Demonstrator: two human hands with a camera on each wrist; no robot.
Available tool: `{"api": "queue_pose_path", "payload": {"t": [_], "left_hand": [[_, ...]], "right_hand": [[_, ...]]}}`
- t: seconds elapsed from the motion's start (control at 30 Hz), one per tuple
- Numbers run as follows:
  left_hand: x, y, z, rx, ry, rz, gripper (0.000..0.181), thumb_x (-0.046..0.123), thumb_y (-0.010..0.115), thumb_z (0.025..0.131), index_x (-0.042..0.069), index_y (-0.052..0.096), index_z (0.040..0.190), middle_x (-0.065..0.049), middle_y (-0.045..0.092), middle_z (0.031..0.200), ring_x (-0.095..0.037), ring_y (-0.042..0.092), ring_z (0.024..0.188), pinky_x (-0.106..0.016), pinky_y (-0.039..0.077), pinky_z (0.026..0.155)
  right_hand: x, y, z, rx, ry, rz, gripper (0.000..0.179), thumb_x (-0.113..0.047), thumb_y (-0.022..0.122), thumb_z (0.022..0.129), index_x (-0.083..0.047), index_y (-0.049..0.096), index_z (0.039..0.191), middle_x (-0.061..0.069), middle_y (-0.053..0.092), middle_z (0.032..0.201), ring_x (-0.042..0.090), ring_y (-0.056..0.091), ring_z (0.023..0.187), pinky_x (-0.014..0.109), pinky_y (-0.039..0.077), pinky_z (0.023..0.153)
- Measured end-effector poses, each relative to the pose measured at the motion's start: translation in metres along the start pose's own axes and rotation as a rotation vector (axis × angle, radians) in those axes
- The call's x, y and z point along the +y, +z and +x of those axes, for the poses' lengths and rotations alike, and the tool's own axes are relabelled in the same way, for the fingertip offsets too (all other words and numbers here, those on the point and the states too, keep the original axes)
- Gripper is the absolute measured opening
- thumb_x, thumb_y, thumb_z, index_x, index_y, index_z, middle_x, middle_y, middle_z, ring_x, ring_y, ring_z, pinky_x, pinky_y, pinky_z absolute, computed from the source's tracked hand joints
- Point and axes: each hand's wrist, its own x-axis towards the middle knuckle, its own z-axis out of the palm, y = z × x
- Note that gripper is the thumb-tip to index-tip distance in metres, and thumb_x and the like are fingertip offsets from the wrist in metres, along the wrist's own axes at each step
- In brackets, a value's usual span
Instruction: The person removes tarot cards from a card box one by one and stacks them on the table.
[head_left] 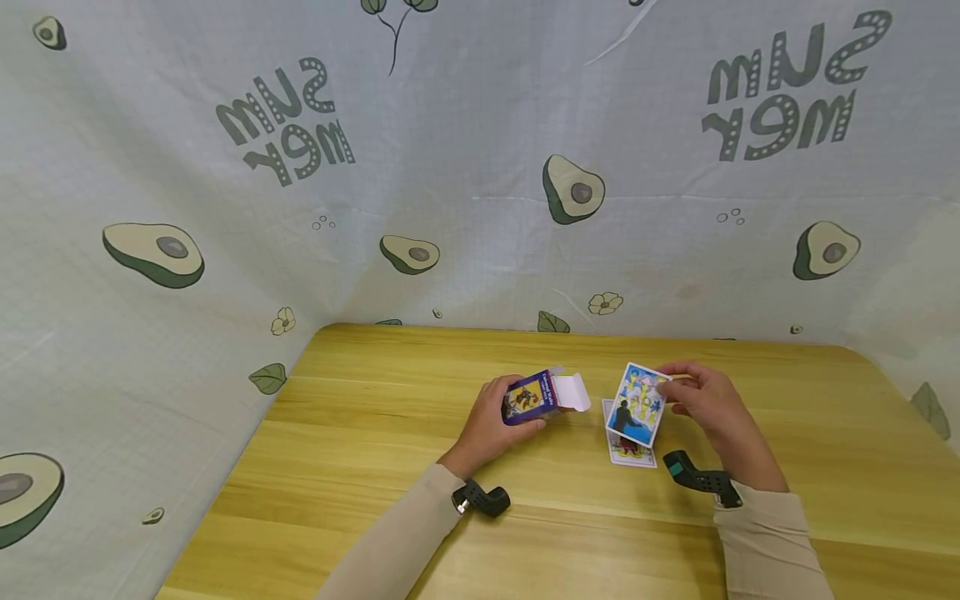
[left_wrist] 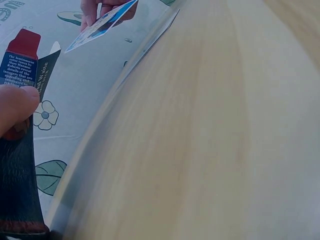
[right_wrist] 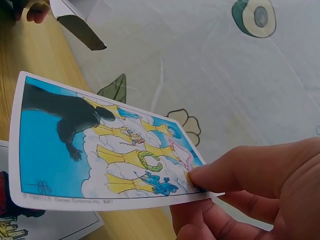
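Note:
My left hand (head_left: 492, 423) grips a small purple-blue tarot card box (head_left: 528, 395), thumb along its near side. The white end flap (head_left: 572, 392) of the box hangs out toward the right. A blue-bordered tarot card (right_wrist: 115, 150), with yellow cups on clouds and a dark figure, is pinched at one end between the thumb and fingers of my right hand (head_left: 703, 402). It is tilted over another tarot card (head_left: 632, 451) that lies on the table, partly hidden beneath it. In the left wrist view, the box's side panel (left_wrist: 19, 70) shows printed text.
The wooden table (head_left: 375, 467) extends around both hands. Behind it and on the left hangs a pale cloth (head_left: 465, 167) printed with avocados and leaves. Each wrist carries a black strap-on camera, such as the right wrist camera (head_left: 697, 477).

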Motion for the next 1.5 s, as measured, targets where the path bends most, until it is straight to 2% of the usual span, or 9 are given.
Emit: {"api": "queue_pose_path", "payload": {"t": [0.23,0.5,0.7,1.0,1.3,1.5], "left_hand": [[0.003,-0.002,-0.001,0.000,0.009,-0.002,0.071,0.043,0.076,0.080,0.018,0.045,0.138,0.001,0.052,0.127,-0.015,0.046,0.110,-0.033,0.043,0.090],[0.003,-0.001,-0.001,0.003,0.010,0.004,0.070,0.044,0.077,0.080,0.018,0.046,0.138,0.000,0.052,0.128,-0.017,0.046,0.110,-0.033,0.042,0.090],[0.002,0.000,0.000,-0.001,-0.004,0.005,0.071,0.045,0.077,0.079,0.020,0.045,0.138,0.003,0.052,0.127,-0.014,0.046,0.110,-0.031,0.042,0.090],[-0.001,0.000,0.000,0.000,-0.007,0.014,0.072,0.045,0.077,0.079,0.019,0.045,0.139,0.002,0.051,0.129,-0.014,0.046,0.111,-0.033,0.043,0.091],[0.001,0.000,0.000,-0.002,0.002,0.019,0.071,0.044,0.076,0.080,0.018,0.045,0.138,0.000,0.052,0.129,-0.016,0.046,0.111,-0.034,0.042,0.091],[0.001,0.000,0.000,0.000,0.001,0.026,0.071,0.042,0.077,0.080,0.018,0.045,0.139,0.000,0.052,0.128,-0.016,0.046,0.111,-0.034,0.043,0.090]], "right_hand": [[0.002,0.002,0.001,-0.039,0.017,-0.020,0.048,-0.026,0.061,0.096,0.005,0.050,0.131,0.011,0.063,0.106,0.019,0.056,0.086,0.026,0.050,0.073],[0.011,0.003,0.005,-0.069,0.076,0.001,0.050,-0.023,0.067,0.091,0.008,0.049,0.126,0.001,0.068,0.091,0.015,0.057,0.080,0.025,0.050,0.070],[0.015,0.005,0.008,-0.078,0.089,0.018,0.048,-0.022,0.069,0.090,0.010,0.050,0.122,-0.001,0.068,0.086,0.013,0.058,0.076,0.024,0.050,0.068],[0.021,0.012,0.012,-0.055,0.081,-0.066,0.043,-0.020,0.069,0.089,0.010,0.054,0.117,0.003,0.066,0.082,0.018,0.057,0.074,0.027,0.046,0.063],[0.026,0.015,0.016,-0.028,0.069,-0.172,0.045,-0.023,0.068,0.090,0.009,0.054,0.117,0.015,0.065,0.093,0.025,0.054,0.078,0.028,0.045,0.065],[0.025,0.017,0.017,-0.015,0.077,-0.207,0.045,-0.024,0.068,0.089,0.009,0.055,0.117,0.018,0.062,0.094,0.026,0.054,0.079,0.027,0.045,0.064]]}}
